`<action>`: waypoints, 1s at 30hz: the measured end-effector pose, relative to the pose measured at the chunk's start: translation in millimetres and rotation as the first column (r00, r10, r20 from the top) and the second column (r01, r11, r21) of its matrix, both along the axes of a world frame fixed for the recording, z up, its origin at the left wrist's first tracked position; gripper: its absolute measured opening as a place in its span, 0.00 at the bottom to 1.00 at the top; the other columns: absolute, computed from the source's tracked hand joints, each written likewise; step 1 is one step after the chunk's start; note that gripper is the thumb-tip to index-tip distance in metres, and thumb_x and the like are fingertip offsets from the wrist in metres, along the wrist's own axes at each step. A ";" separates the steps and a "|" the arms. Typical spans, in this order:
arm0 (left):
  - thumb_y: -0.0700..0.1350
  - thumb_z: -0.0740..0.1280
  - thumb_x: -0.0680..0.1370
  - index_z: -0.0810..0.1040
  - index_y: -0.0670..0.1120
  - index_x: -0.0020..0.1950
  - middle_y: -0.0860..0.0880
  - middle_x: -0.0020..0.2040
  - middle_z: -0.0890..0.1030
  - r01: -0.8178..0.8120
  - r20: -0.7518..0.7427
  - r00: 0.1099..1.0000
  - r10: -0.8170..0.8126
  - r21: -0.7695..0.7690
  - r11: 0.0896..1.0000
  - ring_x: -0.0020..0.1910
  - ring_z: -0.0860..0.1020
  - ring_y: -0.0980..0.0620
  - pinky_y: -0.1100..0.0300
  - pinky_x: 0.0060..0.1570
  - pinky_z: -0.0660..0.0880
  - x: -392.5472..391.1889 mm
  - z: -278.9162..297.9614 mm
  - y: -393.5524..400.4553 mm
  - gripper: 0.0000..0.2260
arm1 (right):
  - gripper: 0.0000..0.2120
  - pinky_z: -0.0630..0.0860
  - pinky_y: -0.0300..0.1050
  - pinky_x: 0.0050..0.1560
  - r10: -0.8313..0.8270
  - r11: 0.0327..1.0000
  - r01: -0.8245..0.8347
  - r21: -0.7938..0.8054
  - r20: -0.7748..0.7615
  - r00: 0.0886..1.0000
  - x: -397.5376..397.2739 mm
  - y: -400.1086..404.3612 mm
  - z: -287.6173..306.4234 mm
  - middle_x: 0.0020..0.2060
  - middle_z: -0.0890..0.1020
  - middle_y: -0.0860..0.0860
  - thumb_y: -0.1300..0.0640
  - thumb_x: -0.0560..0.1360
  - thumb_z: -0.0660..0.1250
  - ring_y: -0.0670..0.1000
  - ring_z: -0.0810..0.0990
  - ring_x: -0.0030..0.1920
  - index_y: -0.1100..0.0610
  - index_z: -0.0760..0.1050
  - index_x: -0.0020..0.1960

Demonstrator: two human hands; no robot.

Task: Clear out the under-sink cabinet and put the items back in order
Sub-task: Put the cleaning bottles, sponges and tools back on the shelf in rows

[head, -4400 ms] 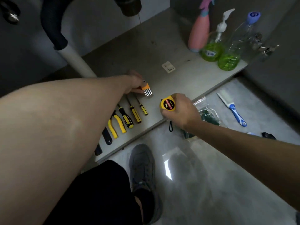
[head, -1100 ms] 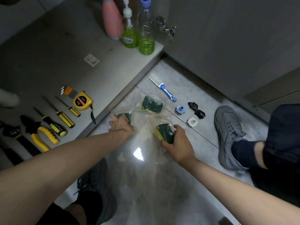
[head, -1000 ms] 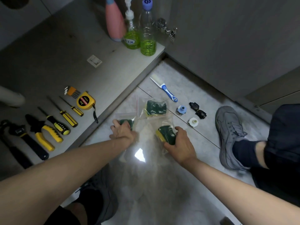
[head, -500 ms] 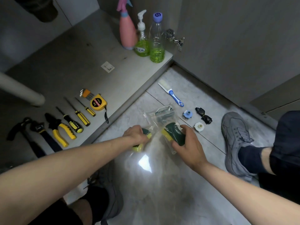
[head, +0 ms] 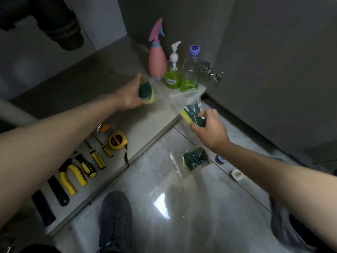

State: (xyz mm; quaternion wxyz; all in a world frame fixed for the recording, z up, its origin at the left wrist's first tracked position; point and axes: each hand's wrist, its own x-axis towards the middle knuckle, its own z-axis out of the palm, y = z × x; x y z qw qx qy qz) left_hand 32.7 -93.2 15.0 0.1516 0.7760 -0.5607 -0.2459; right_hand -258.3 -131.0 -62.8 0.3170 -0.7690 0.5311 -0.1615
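Observation:
My left hand (head: 130, 95) grips a green-and-yellow sponge in a clear bag (head: 146, 93) above the cabinet floor (head: 102, 84), close to the pink spray bottle (head: 156, 59). My right hand (head: 209, 128) grips a second bagged sponge (head: 191, 114) over the cabinet's front edge. A third bagged sponge (head: 196, 158) lies on the tiled floor below my right hand.
A pump bottle (head: 173, 73) and a clear bottle (head: 190, 73), both with green liquid, stand beside the spray bottle. A tape measure (head: 117, 142), screwdrivers (head: 96, 156) and pliers (head: 71, 175) lie in a row near the cabinet edge. Small caps (head: 237, 175) and my shoes (head: 114, 220) are on the floor.
Both hands have lifted their bagged sponges off the floor tiles and carried them up toward the cabinet. The third bagged sponge stays on the floor.

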 end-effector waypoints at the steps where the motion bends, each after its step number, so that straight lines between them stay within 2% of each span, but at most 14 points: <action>1: 0.44 0.77 0.71 0.65 0.44 0.72 0.42 0.65 0.74 -0.044 -0.003 0.999 0.044 -0.025 0.999 0.62 0.74 0.45 0.50 0.64 0.72 10.1 -6.1 -3.5 0.34 | 0.16 0.66 0.44 0.47 0.023 1.000 -0.023 -0.010 -0.021 1.000 13.8 -9.8 1.0 0.52 0.70 0.47 0.45 0.74 0.71 0.50 0.74 0.51 0.49 0.69 0.55; 4: 0.38 0.78 0.69 0.65 0.42 0.75 0.40 0.70 0.69 -0.100 0.085 0.991 0.107 -0.086 0.991 0.70 0.69 0.42 0.49 0.70 0.67 31.0 -24.0 -15.3 0.37 | 0.17 0.66 0.43 0.50 0.118 0.992 -0.122 -0.034 -0.091 0.989 52.9 -30.6 0.1 0.54 0.71 0.49 0.47 0.74 0.71 0.52 0.72 0.55 0.52 0.71 0.58; 6: 0.33 0.75 0.68 0.67 0.43 0.74 0.40 0.68 0.70 -0.069 0.167 0.981 0.096 -0.157 0.985 0.68 0.69 0.40 0.48 0.68 0.67 37.3 -30.5 -22.5 0.36 | 0.19 0.69 0.45 0.52 0.201 0.974 -0.215 -0.077 -0.161 0.966 73.4 -38.0 -3.8 0.57 0.73 0.51 0.49 0.74 0.70 0.52 0.72 0.58 0.53 0.71 0.62; 9: 0.30 0.71 0.66 0.67 0.44 0.73 0.40 0.65 0.70 -0.008 0.293 0.952 0.085 -0.254 0.967 0.66 0.68 0.39 0.46 0.65 0.67 38.7 -33.2 -35.0 0.37 | 0.22 0.72 0.50 0.59 0.257 0.943 -0.296 -0.154 -0.230 0.939 94.1 -47.5 -10.4 0.61 0.74 0.53 0.50 0.76 0.68 0.54 0.72 0.62 0.55 0.71 0.68; 14: 0.30 0.68 0.64 0.69 0.47 0.72 0.43 0.64 0.71 0.092 0.356 0.934 0.030 -0.323 0.942 0.63 0.67 0.41 0.50 0.60 0.65 34.3 -39.3 -55.0 0.36 | 0.25 0.61 0.53 0.74 0.203 0.911 -0.296 -0.289 -0.310 0.929 103.1 -52.8 -19.3 0.73 0.68 0.58 0.54 0.77 0.64 0.59 0.65 0.73 0.59 0.69 0.73; 17: 0.33 0.71 0.63 0.71 0.47 0.70 0.44 0.63 0.72 0.191 0.389 0.919 -0.063 -0.298 0.935 0.63 0.68 0.41 0.50 0.62 0.66 37.0 -50.0 -63.1 0.36 | 0.27 0.58 0.54 0.77 0.255 0.884 -0.350 -0.309 -0.309 0.916 89.5 -35.8 -27.4 0.75 0.66 0.59 0.54 0.75 0.64 0.60 0.62 0.75 0.59 0.70 0.73; 20: 0.35 0.74 0.62 0.72 0.48 0.71 0.46 0.65 0.73 0.290 0.409 0.892 -0.192 -0.193 0.937 0.66 0.68 0.43 0.50 0.66 0.63 39.7 -63.2 -67.4 0.37 | 0.30 0.56 0.53 0.77 0.338 0.862 -0.451 -0.233 -0.400 0.852 77.6 -26.6 -35.2 0.78 0.61 0.57 0.51 0.77 0.62 0.59 0.58 0.78 0.58 0.63 0.78; 22: 0.34 0.72 0.64 0.70 0.50 0.74 0.47 0.69 0.71 0.339 0.423 0.865 -0.270 -0.097 0.936 0.70 0.65 0.44 0.48 0.70 0.59 41.1 -71.9 -66.3 0.39 | 0.32 0.55 0.53 0.78 0.342 0.854 -0.468 -0.228 -0.432 0.835 77.6 -27.6 -36.9 0.80 0.59 0.57 0.50 0.79 0.60 0.58 0.56 0.79 0.57 0.59 0.80; 24: 0.33 0.71 0.66 0.65 0.53 0.77 0.46 0.75 0.64 0.283 0.463 0.856 -0.230 -0.048 0.958 0.75 0.59 0.43 0.44 0.72 0.59 44.0 -78.1 -63.9 0.41 | 0.31 0.55 0.53 0.78 0.329 0.866 -0.447 -0.224 -0.418 0.847 82.9 -27.7 -34.7 0.80 0.58 0.57 0.50 0.79 0.59 0.58 0.55 0.79 0.57 0.59 0.80; 26: 0.35 0.71 0.68 0.62 0.53 0.78 0.44 0.78 0.58 0.171 0.526 0.844 -0.106 -0.076 0.982 0.76 0.56 0.41 0.43 0.70 0.62 45.7 -79.2 -61.6 0.41 | 0.30 0.57 0.54 0.77 0.318 0.883 -0.422 -0.206 -0.398 0.860 88.9 -26.2 -31.6 0.79 0.58 0.57 0.50 0.79 0.59 0.58 0.55 0.79 0.58 0.60 0.79; 28: 0.35 0.72 0.67 0.65 0.51 0.75 0.43 0.75 0.61 0.137 0.565 0.825 -0.022 -0.162 0.977 0.71 0.61 0.40 0.45 0.63 0.67 47.2 -76.2 -60.3 0.38 | 0.30 0.57 0.54 0.77 0.317 0.890 -0.414 -0.194 -0.389 0.865 91.4 -24.9 -30.7 0.79 0.58 0.58 0.51 0.79 0.59 0.59 0.55 0.79 0.59 0.60 0.79; 30: 0.35 0.72 0.66 0.72 0.51 0.68 0.45 0.67 0.67 0.179 0.569 0.822 -0.021 -0.223 0.958 0.63 0.66 0.41 0.48 0.54 0.69 49.8 -72.7 -59.0 0.32 | 0.31 0.57 0.53 0.77 0.322 0.888 -0.417 -0.192 -0.387 0.864 90.8 -24.5 -31.3 0.79 0.58 0.58 0.51 0.79 0.60 0.58 0.55 0.79 0.59 0.60 0.79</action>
